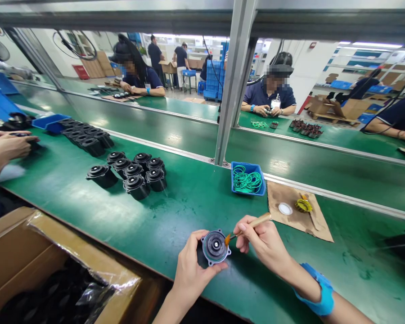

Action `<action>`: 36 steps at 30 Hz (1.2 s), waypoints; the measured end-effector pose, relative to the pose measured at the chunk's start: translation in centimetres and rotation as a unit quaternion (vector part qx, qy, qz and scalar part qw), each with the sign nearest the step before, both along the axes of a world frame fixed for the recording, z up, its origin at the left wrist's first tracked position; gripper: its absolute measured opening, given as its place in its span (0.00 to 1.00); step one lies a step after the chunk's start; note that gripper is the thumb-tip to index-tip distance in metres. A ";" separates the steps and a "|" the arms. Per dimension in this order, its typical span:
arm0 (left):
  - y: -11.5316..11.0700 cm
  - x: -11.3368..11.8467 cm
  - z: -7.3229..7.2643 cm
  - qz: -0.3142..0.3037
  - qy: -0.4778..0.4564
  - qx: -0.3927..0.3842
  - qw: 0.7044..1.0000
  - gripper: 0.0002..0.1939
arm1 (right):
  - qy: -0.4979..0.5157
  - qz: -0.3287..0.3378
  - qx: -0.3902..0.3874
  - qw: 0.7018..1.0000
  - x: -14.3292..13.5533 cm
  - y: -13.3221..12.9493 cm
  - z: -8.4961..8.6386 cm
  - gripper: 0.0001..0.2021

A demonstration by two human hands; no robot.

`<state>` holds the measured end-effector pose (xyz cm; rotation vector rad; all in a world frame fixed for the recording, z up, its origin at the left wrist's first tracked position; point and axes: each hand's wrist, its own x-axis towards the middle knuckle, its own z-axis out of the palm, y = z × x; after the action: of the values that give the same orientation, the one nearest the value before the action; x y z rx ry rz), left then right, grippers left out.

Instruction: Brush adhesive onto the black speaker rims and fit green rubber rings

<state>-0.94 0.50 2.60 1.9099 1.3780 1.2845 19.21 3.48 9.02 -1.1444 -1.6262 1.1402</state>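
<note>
My left hand (191, 261) is wrapped around a round black motor housing (216, 246) with a lugged metal flange, its face turned up toward me. A green ring runs around the inside of the flange. In my right hand (256, 236) is a small brush (261, 220) with a wooden handle, pinched between thumb and fingers. Its orange bristles touch the right side of the housing's face near the rim. A blue bin (263, 189) of green rubber rings stands beyond my hands. On a cardboard sheet (320, 220) to the right sit a yellow cup (303, 205) and a white lid (285, 209).
Several black housings (135, 186) stand at left on the green bench (175, 216), with more hollow ones (87, 137) farther back. An open carton (64, 234) of black parts sits at lower left. A co-worker's hands (6, 146) work at far left. A metal post (227, 90) rises behind the bin.
</note>
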 end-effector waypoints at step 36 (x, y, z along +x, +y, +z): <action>-0.4 0.3 0.0 -0.031 -0.057 -0.056 0.996 0.22 | -0.118 0.067 0.298 0.945 -4.8 -1.7 1.8 0.21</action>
<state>-0.60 0.15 2.58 1.7645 1.2949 1.2394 14.42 1.79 10.85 -0.7961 -2.0691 0.5247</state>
